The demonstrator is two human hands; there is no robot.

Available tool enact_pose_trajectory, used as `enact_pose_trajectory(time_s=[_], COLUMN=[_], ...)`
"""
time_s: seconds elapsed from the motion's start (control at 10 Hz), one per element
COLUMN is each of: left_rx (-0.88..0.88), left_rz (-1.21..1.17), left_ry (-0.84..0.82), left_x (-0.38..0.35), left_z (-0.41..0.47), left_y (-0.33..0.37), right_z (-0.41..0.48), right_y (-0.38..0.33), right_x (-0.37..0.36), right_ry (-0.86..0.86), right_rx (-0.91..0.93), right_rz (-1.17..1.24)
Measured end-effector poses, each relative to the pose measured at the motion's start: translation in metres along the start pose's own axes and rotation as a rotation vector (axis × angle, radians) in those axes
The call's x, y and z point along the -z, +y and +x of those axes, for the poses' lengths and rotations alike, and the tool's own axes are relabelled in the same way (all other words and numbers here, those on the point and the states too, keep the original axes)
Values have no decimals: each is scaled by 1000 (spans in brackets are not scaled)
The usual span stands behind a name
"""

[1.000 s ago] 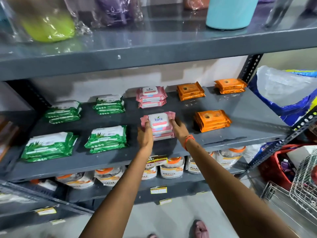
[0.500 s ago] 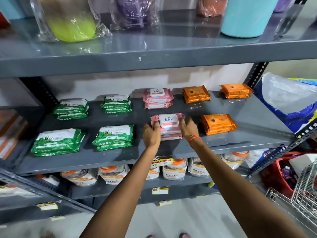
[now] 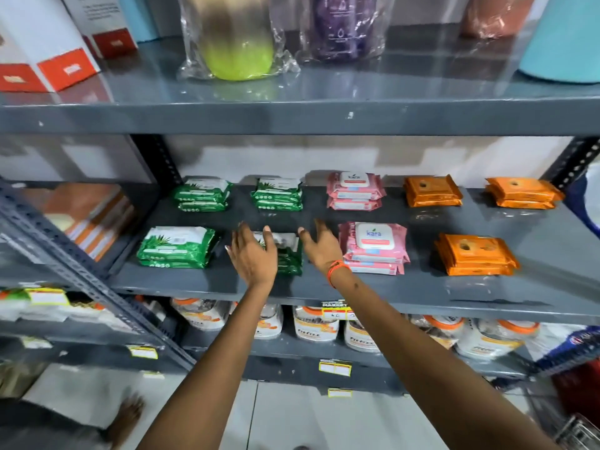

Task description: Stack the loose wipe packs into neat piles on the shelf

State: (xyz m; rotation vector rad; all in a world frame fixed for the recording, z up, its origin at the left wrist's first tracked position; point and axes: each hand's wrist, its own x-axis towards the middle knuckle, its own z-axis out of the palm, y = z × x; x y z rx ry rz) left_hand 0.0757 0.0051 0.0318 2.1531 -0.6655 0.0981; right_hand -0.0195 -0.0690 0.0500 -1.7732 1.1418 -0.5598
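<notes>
Shelf (image 3: 324, 287): hands flank green pile (image 3: 289, 258) (spread).

Grey slotted-steel shelving unit (image 3: 292, 116) with glossy tiers, perforated dark uprights (image 3: 571, 164), pale patchy wall (image 3: 292, 159) behind the middle tier, light tiled floor (image 3: 292, 414) below, yellow price labels (image 3: 335, 368) on lower shelf edges, soft overhead light reflecting off the top tier.

Wrapped green bottle (image 3: 238, 43), purple bottle (image 3: 341, 27), red-and-white boxes (image 3: 48, 43), jars (image 3: 315, 326) below
</notes>
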Motion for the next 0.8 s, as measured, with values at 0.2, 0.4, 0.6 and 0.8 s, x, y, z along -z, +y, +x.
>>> enact_pose_trajectory(time_s=[0.2,0.4,0.6,0.8], left_rx=[243,304,323,205], left_rz=[-116,-177,-192,-87], left_ry=[-95,-174,-209,-137], left_x=[10,2,1,20], left_z=[13,15,19,-3], left_y=[-43,-51,-47,-27], right_z=[-5,-1,-3,-23], right_y=[8,11,7,-3], right_x=[-41,-55,-50,-22], right_ry=[-104,-97,-105,30], right_rx=[-211,-254,-279,-180], right_rz=[229,184,189,102])
